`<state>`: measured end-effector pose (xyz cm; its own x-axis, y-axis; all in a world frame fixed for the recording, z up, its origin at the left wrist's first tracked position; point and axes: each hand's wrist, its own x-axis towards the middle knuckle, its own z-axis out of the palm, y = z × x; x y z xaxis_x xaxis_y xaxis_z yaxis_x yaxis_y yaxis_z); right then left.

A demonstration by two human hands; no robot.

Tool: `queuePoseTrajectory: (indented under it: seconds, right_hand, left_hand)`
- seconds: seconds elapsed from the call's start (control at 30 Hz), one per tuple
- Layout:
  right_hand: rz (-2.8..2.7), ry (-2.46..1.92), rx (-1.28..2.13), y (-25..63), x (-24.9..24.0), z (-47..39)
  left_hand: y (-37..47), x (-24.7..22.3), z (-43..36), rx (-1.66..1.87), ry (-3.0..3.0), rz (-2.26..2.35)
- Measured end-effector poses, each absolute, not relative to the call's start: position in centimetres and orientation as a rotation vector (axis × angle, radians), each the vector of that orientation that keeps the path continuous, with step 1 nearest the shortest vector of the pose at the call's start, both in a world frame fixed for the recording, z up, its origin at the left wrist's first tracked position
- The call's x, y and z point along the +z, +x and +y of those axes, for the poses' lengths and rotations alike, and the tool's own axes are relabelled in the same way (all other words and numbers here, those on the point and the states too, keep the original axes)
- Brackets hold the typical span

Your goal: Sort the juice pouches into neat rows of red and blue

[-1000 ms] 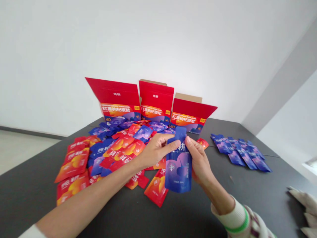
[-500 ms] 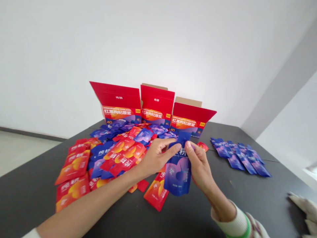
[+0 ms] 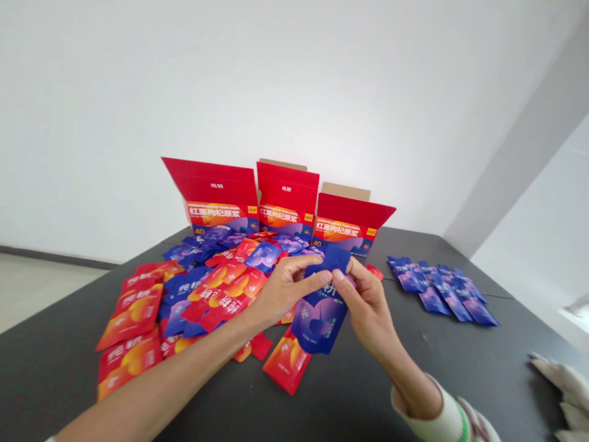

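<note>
Two hands hold one blue pouch: the left hand [image 3: 294,282] and the right hand [image 3: 365,301] each pinch the blue pouch [image 3: 318,322] near its narrow top, thumbs on the printed face. Compared with one second earlier, the thumb tips have closed together, and the pouch, previously almost vertical, is tilted, its base swung toward the left-hand side.

The pouch is a flat, flexible film packet with a smooth, slightly glossy finish, a tapered neck and a broad base. Below the hands, a red pouch [image 3: 288,363] of similar film lies on the matt black table [image 3: 460,374]. Left of and beyond the left hand is a loose pile of red and blue pouches [image 3: 227,279]. Beyond both hands stand three printed cartons [image 3: 286,199] with raised flat red flaps. Right of the right hand, blue pouches [image 3: 444,291] overlap in a group.
</note>
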<state>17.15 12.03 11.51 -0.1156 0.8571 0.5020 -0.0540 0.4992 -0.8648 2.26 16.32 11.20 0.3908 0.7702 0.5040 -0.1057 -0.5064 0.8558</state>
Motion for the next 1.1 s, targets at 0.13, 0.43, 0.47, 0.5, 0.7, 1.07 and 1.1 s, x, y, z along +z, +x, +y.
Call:
queuePoseTrajectory:
  seconds: [0.13, 0.43, 0.47, 0.5, 0.7, 1.07, 1.1]
  right_hand:
    - [-1.471, -0.827, 0.745, 17.4, 11.3, 12.2]
    - [-1.514, -0.785, 0.756, 17.3, 11.3, 11.9]
    - [-1.493, -0.788, 0.725, 17.4, 11.4, 11.9]
    - [-1.471, -0.792, 0.694, 17.5, 11.5, 11.8]
    - [-1.429, -0.790, 0.663, 17.4, 11.4, 11.8]
    - [-1.379, -0.785, 0.672, 17.2, 11.8, 11.7]
    - [-1.378, -0.784, 0.677, 17.2, 11.7, 11.7]
  left_hand:
    - [2.5, 11.2, 15.9, 1.148, 1.834, 0.538]
    - [3.0, 11.0, 15.4, 1.305, 1.548, 0.538]
    - [3.2, 10.8, 15.2, 1.269, 1.500, 0.502]
    - [3.5, 10.6, 15.0, 1.222, 1.471, 0.474]
    - [3.6, 10.4, 14.4, 1.196, 1.550, 0.542]
    - [3.7, 10.8, 14.4, 1.263, 1.463, 0.429]
    - [3.7, 10.9, 14.4, 1.275, 1.461, 0.448]
